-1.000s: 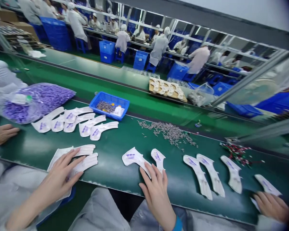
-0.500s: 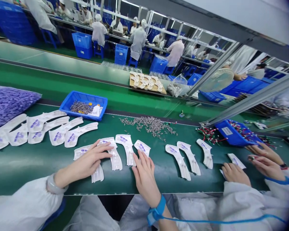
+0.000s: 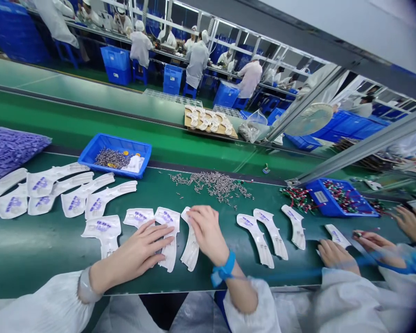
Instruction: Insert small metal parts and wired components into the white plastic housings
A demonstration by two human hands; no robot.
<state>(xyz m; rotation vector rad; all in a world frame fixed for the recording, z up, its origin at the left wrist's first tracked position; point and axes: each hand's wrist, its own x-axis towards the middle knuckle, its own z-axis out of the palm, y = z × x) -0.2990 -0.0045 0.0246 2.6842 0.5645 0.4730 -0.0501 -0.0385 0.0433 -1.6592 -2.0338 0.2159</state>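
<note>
My left hand (image 3: 138,249) lies with its fingers stretched over a white plastic handle half-shell (image 3: 168,222) bearing purple parts. Another half-shell (image 3: 138,216) shows partly behind those fingers, and a third half-shell (image 3: 102,226) lies left of the hand. My right hand (image 3: 206,231), fingers bent together, grips the upper end of a narrow white half-shell (image 3: 190,252) on the green bench; its wide end is mostly hidden. Right of this hand lie several curved half-shells (image 3: 256,238). Beyond both hands spreads a pile of small metal parts (image 3: 213,185).
At the left are several more half-shells (image 3: 104,199) and a bag of purple parts (image 3: 14,148). A blue tray (image 3: 116,155) holds small metal parts. On the right, a blue bin (image 3: 343,196) holds wired parts, near a co-worker's hands (image 3: 339,254). A metal post (image 3: 308,104) slants above.
My right hand has curled its fingers onto the narrow half-shell, which has swung more upright. My left hand has shifted slightly right and down; half-shells beside it lie spread out more evenly.
</note>
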